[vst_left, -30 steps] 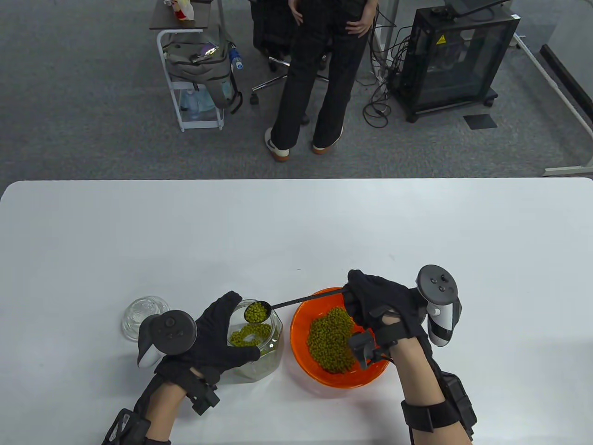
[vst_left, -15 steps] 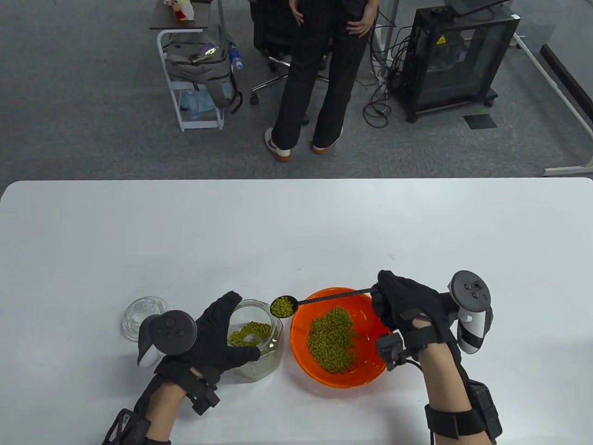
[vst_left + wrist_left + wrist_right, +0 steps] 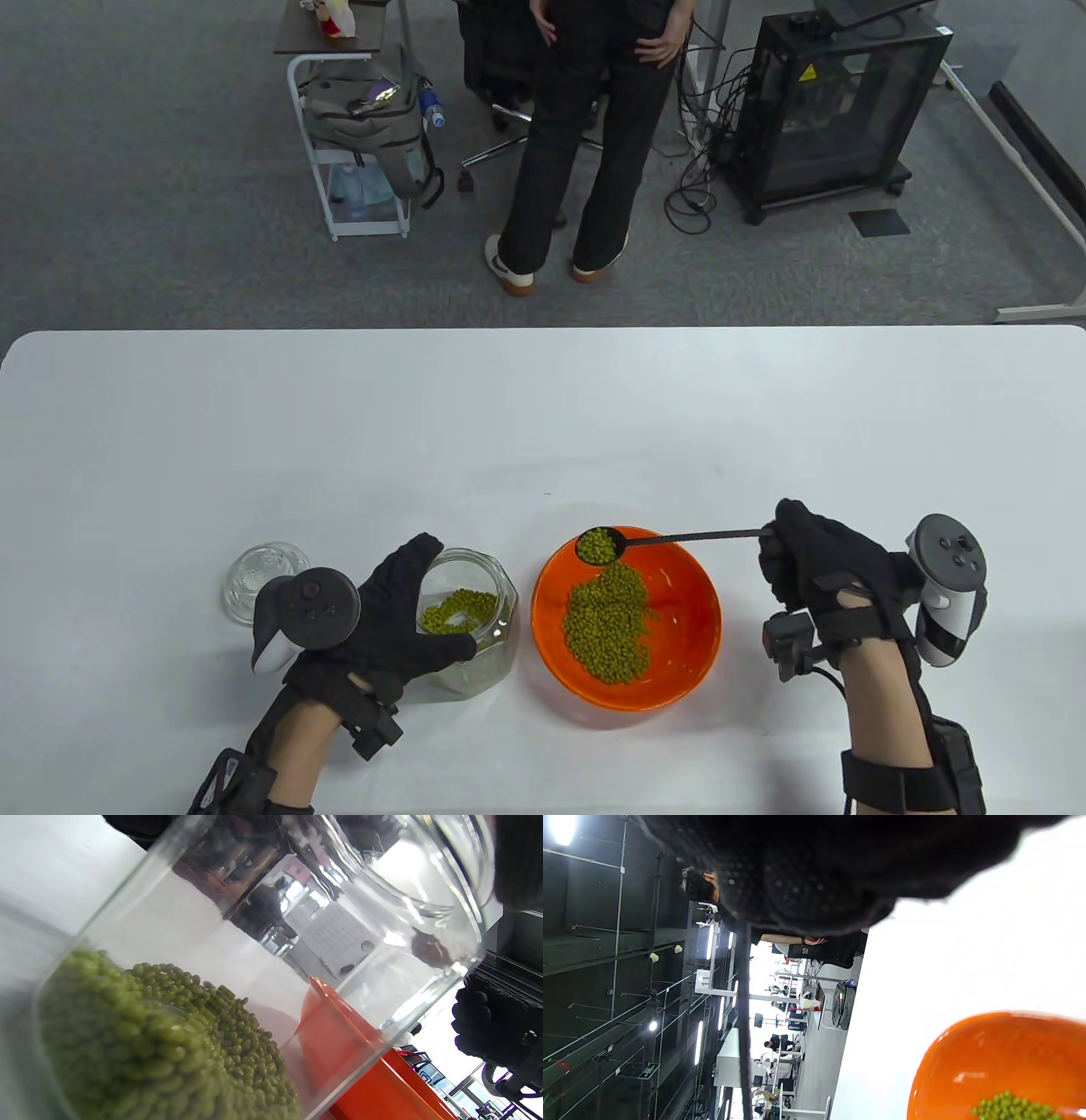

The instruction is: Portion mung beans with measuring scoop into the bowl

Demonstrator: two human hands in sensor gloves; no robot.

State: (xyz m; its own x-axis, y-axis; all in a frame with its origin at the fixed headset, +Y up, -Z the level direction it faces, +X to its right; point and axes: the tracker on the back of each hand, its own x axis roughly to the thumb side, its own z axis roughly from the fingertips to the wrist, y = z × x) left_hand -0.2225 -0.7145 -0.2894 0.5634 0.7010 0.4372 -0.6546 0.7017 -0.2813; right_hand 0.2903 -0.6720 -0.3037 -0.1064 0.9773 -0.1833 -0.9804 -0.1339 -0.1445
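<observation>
Overhead camera faces down; both tilted wrist cameras share the bowl [image 3: 670, 671].

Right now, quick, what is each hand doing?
Left hand: grips the glass jar.
Right hand: holds the measuring scoop, full of mung beans, over the orange bowl.

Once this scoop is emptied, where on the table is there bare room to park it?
The whole far half of the table is bare, as is the strip right of the orange bowl around the right hand. It is crowded on the near left: glass jar, left hand and lid sit close together.
</observation>
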